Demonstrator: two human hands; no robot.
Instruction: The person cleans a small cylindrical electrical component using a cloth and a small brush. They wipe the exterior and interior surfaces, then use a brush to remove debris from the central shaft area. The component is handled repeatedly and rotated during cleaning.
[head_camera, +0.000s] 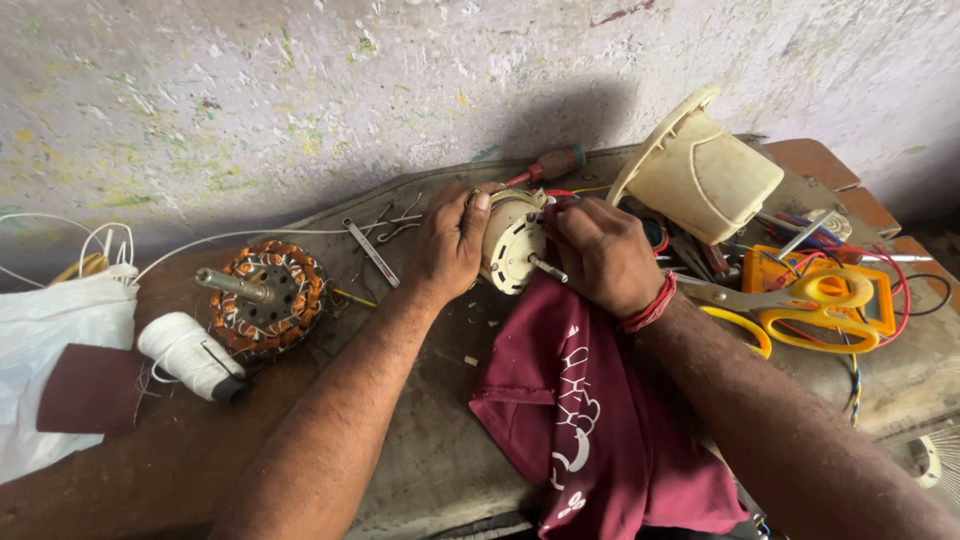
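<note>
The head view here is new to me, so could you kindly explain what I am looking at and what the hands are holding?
The single picture comes from a camera worn on a person's head, looking down along both bare forearms at a worn workbench set against a paint-flecked wall.

The left hand and the right hand together grip a small cream-coloured motor with a metal shaft sticking out towards the camera. A maroon cloth lies under it.

To the left sit a copper-wound motor core on its shaft, a spool of white thread and a white bag. Behind the hands lies a red-handled screwdriver. To the right are a cream plastic housing tipped on its side, yellow-handled scissors and a tangle of coloured wires.
</note>
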